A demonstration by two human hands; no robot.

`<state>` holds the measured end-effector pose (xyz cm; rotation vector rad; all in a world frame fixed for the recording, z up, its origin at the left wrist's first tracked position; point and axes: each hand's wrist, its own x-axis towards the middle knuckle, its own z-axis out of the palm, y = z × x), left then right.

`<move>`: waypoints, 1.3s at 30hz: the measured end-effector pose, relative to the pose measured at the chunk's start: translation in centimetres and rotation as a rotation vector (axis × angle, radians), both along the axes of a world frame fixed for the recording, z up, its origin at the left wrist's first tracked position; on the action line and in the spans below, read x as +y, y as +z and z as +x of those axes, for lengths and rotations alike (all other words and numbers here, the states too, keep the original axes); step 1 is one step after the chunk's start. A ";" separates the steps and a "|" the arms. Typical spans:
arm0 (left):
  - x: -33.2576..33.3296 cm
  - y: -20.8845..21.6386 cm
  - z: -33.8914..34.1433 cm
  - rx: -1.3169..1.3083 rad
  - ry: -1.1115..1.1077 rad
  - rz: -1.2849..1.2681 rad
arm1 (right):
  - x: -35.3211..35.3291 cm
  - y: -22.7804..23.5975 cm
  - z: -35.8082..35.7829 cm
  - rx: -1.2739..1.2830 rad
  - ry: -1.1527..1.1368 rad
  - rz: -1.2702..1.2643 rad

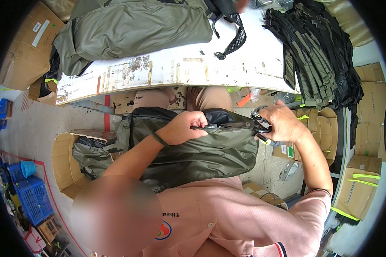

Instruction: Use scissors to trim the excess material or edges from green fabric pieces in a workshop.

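Scissors sit gripped in right hand; left hand pinches dark green fabric

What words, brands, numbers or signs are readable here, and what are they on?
I won't copy wording, only say where it stands.
Pink shirt: dark lettering beside a round badge.
Tall right cardboard: dark print.
Lower right box: dark print.
White label on upper-left carton: too small to read.

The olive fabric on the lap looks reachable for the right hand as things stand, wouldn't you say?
Probably yes: the right hand holds scissors over the olive fabric, with nothing visible blocking the way.
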<state>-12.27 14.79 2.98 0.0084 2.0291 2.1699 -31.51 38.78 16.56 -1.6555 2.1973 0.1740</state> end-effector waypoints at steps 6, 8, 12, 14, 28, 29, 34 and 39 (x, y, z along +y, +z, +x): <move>0.3 -0.4 0.0 0.025 0.050 0.041 | -1.3 -0.3 -0.6 -0.046 0.043 0.006; 0.4 -0.4 0.1 0.026 0.061 0.049 | -1.5 -0.5 -0.5 -0.063 0.056 0.009; 0.6 -0.5 0.1 0.053 0.092 0.089 | -1.5 -1.4 -0.5 -0.070 0.074 -0.016; 0.5 -0.7 0.1 0.048 0.093 0.108 | -1.4 -1.6 -0.5 -0.080 0.070 -0.009; 0.5 -1.2 0.1 0.018 0.094 0.142 | -1.6 -0.1 -0.8 0.002 0.087 -0.093; 0.5 -1.3 0.0 0.016 0.092 0.143 | -1.8 0.0 -0.6 0.001 0.085 -0.092; 0.8 -1.2 0.2 0.027 0.141 0.161 | -2.0 -0.3 -0.2 -0.015 0.072 -0.064; 0.7 -1.3 0.1 0.011 0.127 0.158 | -1.4 -1.0 -0.6 -0.039 0.064 -0.026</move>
